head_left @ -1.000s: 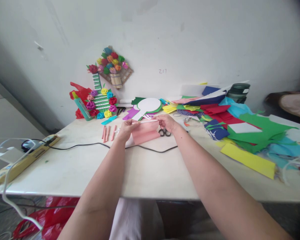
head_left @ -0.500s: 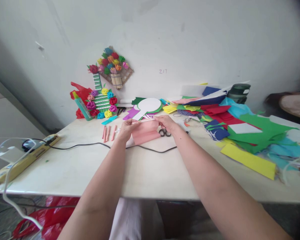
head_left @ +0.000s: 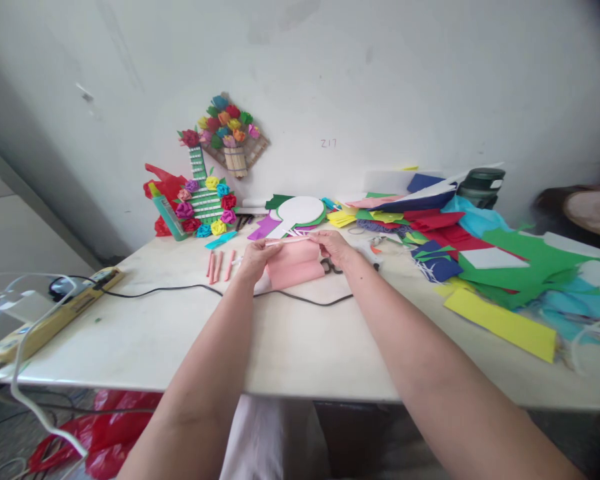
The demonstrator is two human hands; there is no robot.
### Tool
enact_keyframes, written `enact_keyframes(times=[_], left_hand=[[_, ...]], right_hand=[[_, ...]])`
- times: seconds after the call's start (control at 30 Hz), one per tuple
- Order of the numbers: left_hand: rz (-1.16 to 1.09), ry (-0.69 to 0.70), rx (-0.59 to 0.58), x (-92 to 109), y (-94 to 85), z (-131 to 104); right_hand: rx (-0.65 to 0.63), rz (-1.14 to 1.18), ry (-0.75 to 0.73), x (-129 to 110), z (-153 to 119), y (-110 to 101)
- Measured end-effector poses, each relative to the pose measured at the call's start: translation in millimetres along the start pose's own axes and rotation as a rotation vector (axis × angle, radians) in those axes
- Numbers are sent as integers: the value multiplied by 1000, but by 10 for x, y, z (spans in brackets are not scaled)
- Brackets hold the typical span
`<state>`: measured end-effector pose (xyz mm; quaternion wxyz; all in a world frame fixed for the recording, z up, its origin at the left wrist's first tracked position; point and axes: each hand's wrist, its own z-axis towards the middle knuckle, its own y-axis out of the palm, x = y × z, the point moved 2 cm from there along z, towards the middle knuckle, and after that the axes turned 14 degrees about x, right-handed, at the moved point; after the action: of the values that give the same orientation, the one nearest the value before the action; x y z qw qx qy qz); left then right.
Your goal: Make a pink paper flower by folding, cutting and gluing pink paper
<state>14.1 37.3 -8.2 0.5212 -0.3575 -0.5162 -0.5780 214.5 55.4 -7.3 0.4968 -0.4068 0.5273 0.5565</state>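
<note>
Both my hands pinch the far edge of a pink sheet of crepe paper, which hangs down toward me above the table. My left hand is closed on its left corner, thumb along the top edge. At the right corner my right hand grips the same edge. A pale strip runs along that edge between the hands; whether it is a stick or a fold I cannot tell. Black-handled scissors lie partly hidden beside the sheet. Several rolled pink paper pieces lie left of my left hand.
A black cable crosses the table from a yellow power strip. A white round-headed cutout, paper flower crafts and a glue bottle stand behind. Coloured paper is heaped at right.
The pink sheet's lower part has swung slightly and covers more of the scissors. Both hands keep their hold on its edge. The view has shifted a little.
</note>
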Motion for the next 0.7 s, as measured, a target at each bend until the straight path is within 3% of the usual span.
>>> enact_keyframes(times=[0.33, 0.7], left_hand=[[-24, 3, 30, 6, -3, -10], [-40, 6, 42, -6, -16, -5]], right_hand=[[42, 3, 0, -32, -40, 33], [-30, 23, -49, -23, -42, 43]])
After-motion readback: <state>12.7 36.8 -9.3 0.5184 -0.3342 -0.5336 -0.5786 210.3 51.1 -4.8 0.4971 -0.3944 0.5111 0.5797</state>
